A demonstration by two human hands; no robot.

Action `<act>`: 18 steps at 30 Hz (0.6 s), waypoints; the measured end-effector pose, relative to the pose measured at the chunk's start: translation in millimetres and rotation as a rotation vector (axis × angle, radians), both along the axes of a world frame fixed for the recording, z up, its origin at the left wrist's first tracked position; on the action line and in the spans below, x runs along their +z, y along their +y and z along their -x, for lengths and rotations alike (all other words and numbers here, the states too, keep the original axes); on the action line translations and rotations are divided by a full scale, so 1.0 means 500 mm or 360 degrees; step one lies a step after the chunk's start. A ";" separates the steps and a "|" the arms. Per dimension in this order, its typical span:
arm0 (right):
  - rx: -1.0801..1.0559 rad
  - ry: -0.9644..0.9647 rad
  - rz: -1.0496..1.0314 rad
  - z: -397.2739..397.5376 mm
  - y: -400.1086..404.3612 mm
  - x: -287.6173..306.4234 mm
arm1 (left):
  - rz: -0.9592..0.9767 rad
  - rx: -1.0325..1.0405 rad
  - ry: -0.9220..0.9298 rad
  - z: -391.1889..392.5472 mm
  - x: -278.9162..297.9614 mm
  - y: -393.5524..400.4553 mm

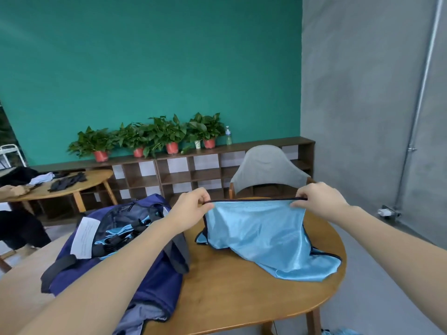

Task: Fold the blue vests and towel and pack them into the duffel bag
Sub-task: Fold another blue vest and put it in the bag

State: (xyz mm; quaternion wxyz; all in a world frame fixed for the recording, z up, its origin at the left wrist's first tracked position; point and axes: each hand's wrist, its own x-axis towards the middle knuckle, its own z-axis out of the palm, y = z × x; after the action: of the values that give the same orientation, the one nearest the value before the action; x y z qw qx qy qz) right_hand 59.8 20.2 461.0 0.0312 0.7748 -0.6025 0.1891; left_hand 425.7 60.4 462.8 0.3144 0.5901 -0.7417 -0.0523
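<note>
My left hand (193, 209) and right hand (319, 201) each pinch the dark-trimmed top edge of the shiny light-blue mesh vest (266, 238), its lower part draping below my fingers onto the round wooden table (229, 298). The slick fabric may slip from my grip and skew the fold.

Soft, even indoor light fills the room, moderately bright, with no harsh shadows; its source is out of view. Faint shading lies under the pale blue vest (271, 235), whose satin cloth gives a mild sheen. The wooden desk (242, 298) shows a dull reflection. Wide-angle distortion bends the grey wall's pipe (425, 76) and stretches both forearms at the bottom corners. Detail is slightly soft throughout, softest at the edges.
</note>
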 end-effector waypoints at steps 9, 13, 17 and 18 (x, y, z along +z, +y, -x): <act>0.0513 0.0678 0.0567 0.066 0.118 -0.166 | -0.0173 -0.0303 -0.0698 -0.021 -0.149 0.140; 0.0397 0.0718 -0.0226 0.054 0.178 -0.246 | -0.0518 -0.0393 -0.0994 -0.021 -0.237 0.183; 0.0308 0.0371 -0.0123 0.023 0.178 -0.279 | -0.0438 -0.0334 -0.0782 0.003 -0.246 0.174; 0.0304 0.0290 -0.0127 0.015 0.172 -0.286 | -0.0422 -0.0331 -0.0733 0.013 -0.248 0.165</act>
State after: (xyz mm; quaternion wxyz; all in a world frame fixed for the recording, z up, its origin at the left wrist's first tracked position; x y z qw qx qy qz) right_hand 52.5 106.1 318.0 0.0366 0.8432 -0.5277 0.0959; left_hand 419.0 143.0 339.0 0.0506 0.5431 -0.8369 -0.0454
